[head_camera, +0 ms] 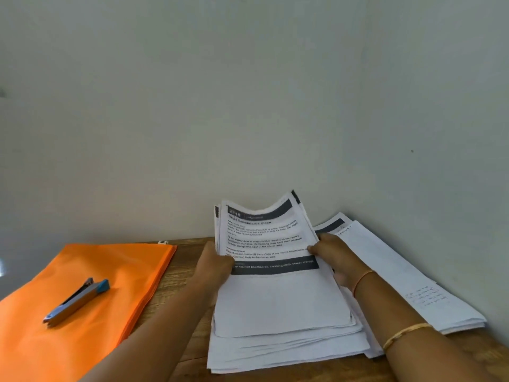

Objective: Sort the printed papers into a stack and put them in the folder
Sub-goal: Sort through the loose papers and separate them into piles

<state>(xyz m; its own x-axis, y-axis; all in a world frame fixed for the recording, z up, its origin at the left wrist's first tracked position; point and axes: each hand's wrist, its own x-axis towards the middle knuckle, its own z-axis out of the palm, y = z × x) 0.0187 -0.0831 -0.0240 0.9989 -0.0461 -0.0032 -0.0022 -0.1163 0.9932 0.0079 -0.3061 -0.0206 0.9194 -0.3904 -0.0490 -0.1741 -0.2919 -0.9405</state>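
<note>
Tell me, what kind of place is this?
Probably a desk for paperwork in a home or office: printed papers piled on a wooden table, an orange folder beside them, and a stapler lying on it.

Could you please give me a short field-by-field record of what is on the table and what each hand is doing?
left hand: grips the left edge of the printed papers
right hand: grips their right edge
printed papers: far end lifted, near end lying on the stack
folder: orange, flat on the table, left of the stack
stapler: lying on the folder
second pile: white sheets right of the stack, by the wall
task state: no papers in the folder yet
</note>
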